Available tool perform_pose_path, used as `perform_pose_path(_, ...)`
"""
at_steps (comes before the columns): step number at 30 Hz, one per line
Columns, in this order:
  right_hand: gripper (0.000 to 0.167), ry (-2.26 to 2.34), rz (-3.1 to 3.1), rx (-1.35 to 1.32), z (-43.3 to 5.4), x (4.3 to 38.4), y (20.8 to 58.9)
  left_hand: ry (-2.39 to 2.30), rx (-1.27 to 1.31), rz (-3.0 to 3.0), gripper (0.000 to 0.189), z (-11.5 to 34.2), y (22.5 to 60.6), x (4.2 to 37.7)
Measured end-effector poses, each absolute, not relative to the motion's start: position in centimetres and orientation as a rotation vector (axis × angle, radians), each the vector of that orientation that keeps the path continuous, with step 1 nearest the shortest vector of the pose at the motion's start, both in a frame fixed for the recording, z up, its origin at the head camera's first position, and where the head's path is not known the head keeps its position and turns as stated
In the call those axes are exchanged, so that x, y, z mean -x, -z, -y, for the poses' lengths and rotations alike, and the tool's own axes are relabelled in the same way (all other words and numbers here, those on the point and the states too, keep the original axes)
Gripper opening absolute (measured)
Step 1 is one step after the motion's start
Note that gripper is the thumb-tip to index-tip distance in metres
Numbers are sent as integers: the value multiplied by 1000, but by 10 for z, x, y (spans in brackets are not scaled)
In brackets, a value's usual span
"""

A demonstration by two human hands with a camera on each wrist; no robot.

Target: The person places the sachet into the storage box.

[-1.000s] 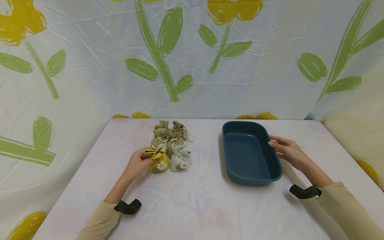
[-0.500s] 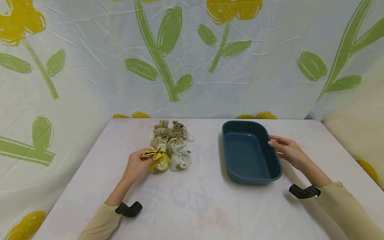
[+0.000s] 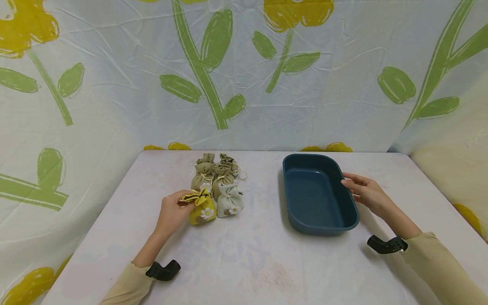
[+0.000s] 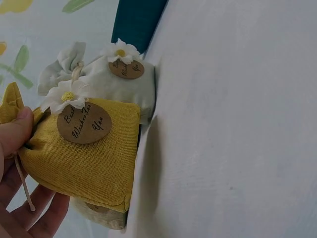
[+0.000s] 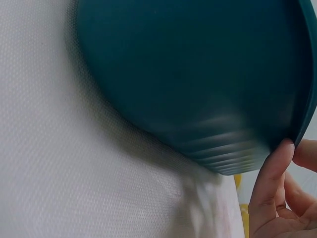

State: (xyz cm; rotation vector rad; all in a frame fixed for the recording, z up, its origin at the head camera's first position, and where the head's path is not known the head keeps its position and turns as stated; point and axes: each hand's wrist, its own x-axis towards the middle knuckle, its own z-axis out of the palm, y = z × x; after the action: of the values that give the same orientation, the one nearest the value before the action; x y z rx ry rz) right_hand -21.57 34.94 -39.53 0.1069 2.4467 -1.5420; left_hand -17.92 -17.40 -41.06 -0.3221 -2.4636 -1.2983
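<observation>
In the head view my left hand [image 3: 173,214] pinches the gathered neck of a yellow drawstring pouch [image 3: 203,214]. The left wrist view shows its white flower and round "Best Wishes For You" label [image 4: 84,123], with the thumb on the neck and a cord hanging down. Right beside it stands a pale grey pouch [image 3: 229,201] with the same trim. Tan pouches [image 3: 203,176] are grouped behind these two. On the right, my right hand [image 3: 367,192] holds the side rim of a dark blue rectangular basin [image 3: 320,199]; in the right wrist view its fingertips [image 5: 282,151] are at the rim.
A white cloth covers the table [image 3: 259,258]. Behind it hangs a flower-printed curtain [image 3: 305,106]. Each wrist wears a black camera mount [image 3: 164,270]. The basin's inside is bare, and a stretch of table lies between it and the pouches.
My left hand has drawn the yellow pouch slightly toward me, away from the tan pouches. The right hand and the basin have stayed in place.
</observation>
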Motion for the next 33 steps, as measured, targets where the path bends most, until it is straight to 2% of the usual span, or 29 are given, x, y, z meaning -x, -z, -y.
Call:
perform_pose_path(18,77,1555,-2448,-114,-347,214,395,1310,280,2387,23,166,382,175)
perform_pose_path(33,76,1589,-2434,-100,-349,215,397,1462,370,2330,21,130,354,178)
